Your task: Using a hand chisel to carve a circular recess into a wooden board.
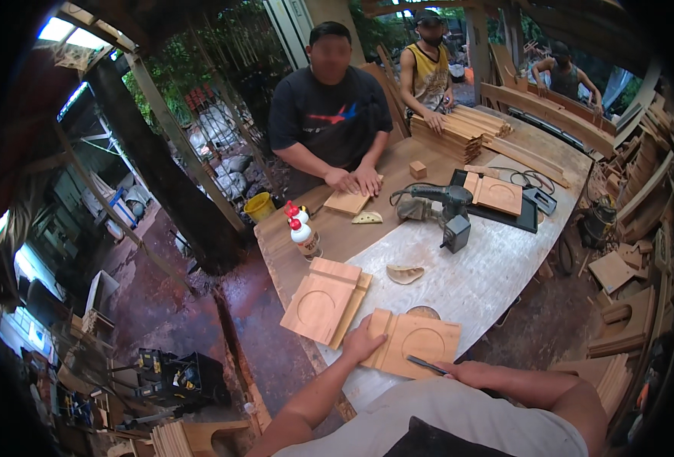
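My left hand (363,340) holds down the left side of a light wooden board (445,333) at the table's near edge. The board has a round recess and a straight groove. In my right hand (468,375) is a slim chisel (426,364), its dark blade lying over the lower part of the recess. My fingers partly hide its handle. Just left of my left hand, a similar grooved board (318,305) rests on another piece of wood (356,305). Behind my board lies a curved, pale piece (405,274), and a round piece (424,312) shows at its far edge.
White bottles with red caps (303,234) stand left of centre. A power sander (437,201) sits mid-table, near a black tray (531,217) bearing another recessed board (497,193). Across the table, a person presses on a board (348,201); another stands by stacked strips (459,131).
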`<move>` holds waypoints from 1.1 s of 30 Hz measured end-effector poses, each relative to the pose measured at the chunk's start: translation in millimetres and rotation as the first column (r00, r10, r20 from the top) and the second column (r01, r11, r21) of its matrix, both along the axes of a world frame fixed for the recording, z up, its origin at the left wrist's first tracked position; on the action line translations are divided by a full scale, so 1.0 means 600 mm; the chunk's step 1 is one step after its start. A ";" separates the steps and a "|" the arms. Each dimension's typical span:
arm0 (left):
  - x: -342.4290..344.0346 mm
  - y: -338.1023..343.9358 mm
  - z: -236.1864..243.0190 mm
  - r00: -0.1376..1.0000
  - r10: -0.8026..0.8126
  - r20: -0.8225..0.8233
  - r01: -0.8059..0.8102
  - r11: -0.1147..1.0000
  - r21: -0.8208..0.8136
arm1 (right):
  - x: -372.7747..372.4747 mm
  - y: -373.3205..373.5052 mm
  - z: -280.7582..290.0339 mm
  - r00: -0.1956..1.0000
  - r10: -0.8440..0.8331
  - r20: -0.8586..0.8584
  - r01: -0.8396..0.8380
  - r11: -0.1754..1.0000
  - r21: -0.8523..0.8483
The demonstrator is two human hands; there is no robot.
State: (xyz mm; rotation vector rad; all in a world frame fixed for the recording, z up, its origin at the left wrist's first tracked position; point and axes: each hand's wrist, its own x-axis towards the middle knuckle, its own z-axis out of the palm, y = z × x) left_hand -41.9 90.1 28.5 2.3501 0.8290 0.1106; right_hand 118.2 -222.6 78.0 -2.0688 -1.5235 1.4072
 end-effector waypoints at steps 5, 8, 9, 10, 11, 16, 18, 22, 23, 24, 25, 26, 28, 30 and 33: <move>-0.001 -0.005 0.015 0.999 0.019 -0.044 -0.020 0.999 -0.027 | -0.006 -0.001 0.012 1.000 -0.009 -0.010 0.009 1.000 0.016; -0.001 -0.001 -0.006 1.000 0.005 -0.002 -0.005 1.000 0.015 | -0.010 -0.007 0.013 1.000 -0.020 -0.020 0.021 0.998 0.054; 0.000 0.002 -0.012 1.000 -0.004 -0.003 0.005 1.000 0.014 | -0.010 -0.009 0.011 0.999 -0.017 -0.027 0.020 0.994 0.108; 0.005 0.002 -0.011 0.999 0.007 -0.035 -0.007 1.000 0.006 | -0.008 -0.011 -0.003 0.999 -0.041 -0.032 0.045 0.993 0.105; 0.008 0.001 -0.009 0.998 0.016 -0.068 -0.016 1.000 -0.001 | -0.004 -0.008 -0.021 0.999 -0.027 -0.028 0.030 0.992 0.125; 0.000 0.005 -0.021 1.000 0.003 0.008 -0.003 1.000 0.008 | -0.009 -0.011 -0.005 1.000 -0.014 0.004 0.014 0.993 0.121; -0.003 0.010 -0.032 0.999 0.028 0.038 -0.027 1.000 -0.008 | -0.007 -0.011 -0.018 0.999 -0.036 -0.019 0.038 0.991 0.127; 0.004 -0.001 -0.010 0.999 0.018 0.036 -0.017 1.000 -0.019 | -0.008 -0.014 0.000 0.998 -0.035 -0.044 0.040 0.991 0.130; 0.004 -0.004 -0.004 1.000 0.000 0.030 0.000 1.000 -0.019 | -0.008 -0.014 0.009 0.997 -0.052 -0.049 0.058 0.990 0.129; 0.005 -0.008 0.004 0.999 0.003 0.055 -0.001 0.999 -0.033 | -0.007 -0.015 0.018 0.998 -0.039 -0.042 0.044 0.993 0.106; 0.003 -0.010 0.008 0.997 0.012 0.079 -0.009 0.999 -0.048 | -0.007 -0.014 0.025 0.999 -0.019 -0.035 0.022 0.996 0.082; 0.002 -0.007 0.004 0.997 0.004 0.074 0.000 0.999 -0.049 | -0.009 -0.012 0.030 0.999 -0.028 -0.040 0.031 0.996 0.080; 0.001 0.000 -0.006 0.998 0.016 0.060 -0.013 0.998 -0.060 | -0.012 -0.010 0.035 0.998 -0.052 -0.027 0.053 0.998 0.017; -0.001 -0.001 -0.011 0.997 0.013 0.073 -0.009 0.999 -0.053 | -0.015 -0.011 0.028 0.998 -0.062 -0.033 0.062 0.998 0.008; 0.001 -0.002 -0.008 0.995 0.007 0.095 -0.002 0.998 -0.057 | -0.014 -0.011 0.017 0.998 -0.066 -0.013 0.066 0.998 -0.002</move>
